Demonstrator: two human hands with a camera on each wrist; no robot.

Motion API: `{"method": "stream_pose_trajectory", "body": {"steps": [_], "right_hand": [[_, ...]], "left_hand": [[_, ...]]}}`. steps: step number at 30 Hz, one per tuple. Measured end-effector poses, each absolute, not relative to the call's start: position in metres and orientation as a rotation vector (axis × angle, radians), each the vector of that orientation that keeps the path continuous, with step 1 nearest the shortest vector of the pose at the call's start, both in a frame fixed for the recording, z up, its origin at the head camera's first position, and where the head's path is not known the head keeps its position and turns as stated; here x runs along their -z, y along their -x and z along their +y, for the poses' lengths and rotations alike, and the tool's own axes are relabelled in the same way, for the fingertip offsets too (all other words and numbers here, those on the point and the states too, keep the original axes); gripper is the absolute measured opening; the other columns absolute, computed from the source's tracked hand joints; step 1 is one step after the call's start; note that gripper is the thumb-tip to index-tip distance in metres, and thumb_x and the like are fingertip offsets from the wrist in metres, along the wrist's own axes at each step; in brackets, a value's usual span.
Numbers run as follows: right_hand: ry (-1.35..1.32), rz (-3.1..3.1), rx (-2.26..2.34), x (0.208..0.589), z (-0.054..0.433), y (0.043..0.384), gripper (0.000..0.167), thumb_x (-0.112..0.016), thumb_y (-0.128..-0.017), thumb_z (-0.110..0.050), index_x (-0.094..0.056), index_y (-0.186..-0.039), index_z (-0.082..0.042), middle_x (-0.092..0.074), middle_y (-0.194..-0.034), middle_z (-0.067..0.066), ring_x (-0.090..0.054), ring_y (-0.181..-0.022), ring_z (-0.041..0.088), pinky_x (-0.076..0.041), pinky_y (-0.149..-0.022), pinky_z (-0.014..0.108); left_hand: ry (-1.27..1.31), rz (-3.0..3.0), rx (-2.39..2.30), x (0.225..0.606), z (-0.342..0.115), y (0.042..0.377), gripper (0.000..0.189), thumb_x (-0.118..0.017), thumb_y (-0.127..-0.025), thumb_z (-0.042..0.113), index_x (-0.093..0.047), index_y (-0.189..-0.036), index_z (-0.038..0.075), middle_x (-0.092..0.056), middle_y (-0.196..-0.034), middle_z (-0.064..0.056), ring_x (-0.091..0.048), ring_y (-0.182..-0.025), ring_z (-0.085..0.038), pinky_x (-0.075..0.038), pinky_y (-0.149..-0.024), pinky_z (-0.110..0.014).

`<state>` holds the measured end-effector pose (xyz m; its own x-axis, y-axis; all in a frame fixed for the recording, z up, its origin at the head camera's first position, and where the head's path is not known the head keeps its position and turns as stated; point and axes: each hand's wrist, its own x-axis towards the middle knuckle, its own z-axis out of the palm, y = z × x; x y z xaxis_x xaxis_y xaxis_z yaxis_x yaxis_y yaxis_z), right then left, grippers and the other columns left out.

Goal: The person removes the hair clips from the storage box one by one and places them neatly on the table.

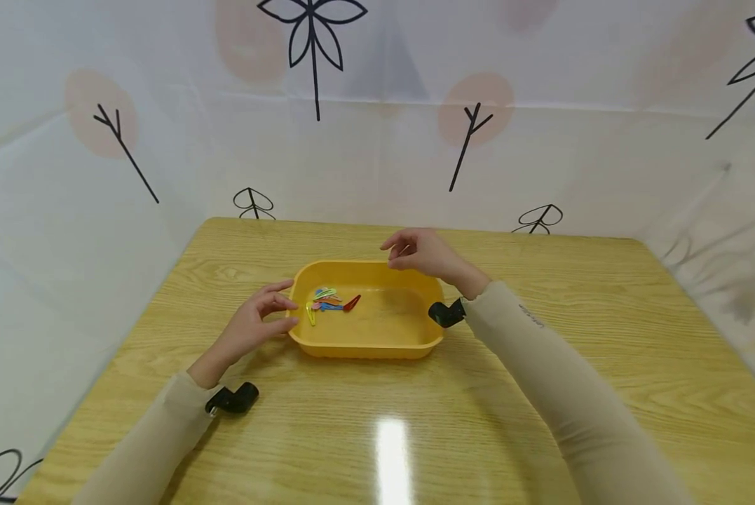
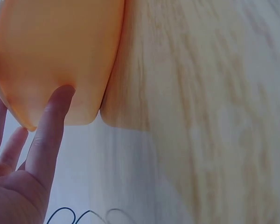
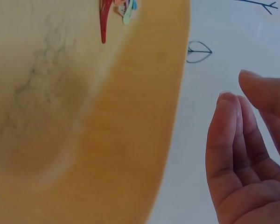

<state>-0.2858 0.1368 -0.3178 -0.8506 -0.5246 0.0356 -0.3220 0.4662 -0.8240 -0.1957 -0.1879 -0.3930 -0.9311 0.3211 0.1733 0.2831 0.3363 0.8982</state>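
Left hand [image 1: 252, 324] spread, touching a rounded yellow plastic tray [image 1: 366, 348], left edge. Right hand [image 1: 429, 254] kinda loosely bent, far edge.

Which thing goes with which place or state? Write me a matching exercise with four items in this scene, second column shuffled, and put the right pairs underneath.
Column one
1. Left hand
2. Right hand
3. Red hair clip
4. Yellow tray

Column two
A. Rests on the wooden table with hair clips inside
B. Touches the left end of the container
C. Raised at the container's far rim, with nothing visible in its fingers
D. Lies at the right edge of a small, many-coloured group

Right pairs
1-B; 2-C; 3-D; 4-A
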Motion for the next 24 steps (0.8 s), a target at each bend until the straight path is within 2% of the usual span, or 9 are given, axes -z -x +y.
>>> {"method": "stream_pose_trajectory", "body": {"steps": [5, 15, 24], "right_hand": [[0.813, 2.468, 1.304, 0.323, 0.129, 0.290, 0.026, -0.067, -0.084, -0.001, -0.063, -0.110, -0.001, -0.061, -0.093, 0.011, -0.059, -0.084, 0.022, -0.052, -0.077, 0.032], [0.952, 2.338, 1.228, 0.341, 0.111, 0.293, 0.025, -0.065, -0.084, 0.005, -0.061, -0.108, 0.009, -0.058, -0.101, 0.025, -0.058, -0.088, 0.024, -0.050, -0.081, 0.031], [1.144, 2.330, 0.988, 0.356, 0.098, 0.294, 0.020, -0.062, -0.084, 0.008, -0.063, -0.104, 0.006, -0.061, -0.102, 0.019, -0.059, -0.091, 0.020, -0.049, -0.082, 0.028]], "left_hand": [[-0.593, 2.541, -1.697, 0.394, -0.187, 0.197, 0.024, -0.070, -0.085, 0.014, -0.063, -0.100, -0.003, -0.035, -0.144, -0.009, -0.051, -0.112, -0.031, -0.037, -0.099, -0.050], [-0.576, 2.549, -1.692, 0.394, -0.187, 0.196, 0.022, -0.069, -0.085, 0.014, -0.063, -0.099, -0.002, -0.035, -0.144, -0.011, -0.051, -0.112, -0.031, -0.035, -0.101, -0.050], [-0.581, 2.561, -1.677, 0.395, -0.187, 0.196, 0.022, -0.069, -0.086, 0.014, -0.064, -0.100, -0.002, -0.035, -0.144, -0.011, -0.051, -0.112, -0.031, -0.034, -0.101, -0.050]]}}
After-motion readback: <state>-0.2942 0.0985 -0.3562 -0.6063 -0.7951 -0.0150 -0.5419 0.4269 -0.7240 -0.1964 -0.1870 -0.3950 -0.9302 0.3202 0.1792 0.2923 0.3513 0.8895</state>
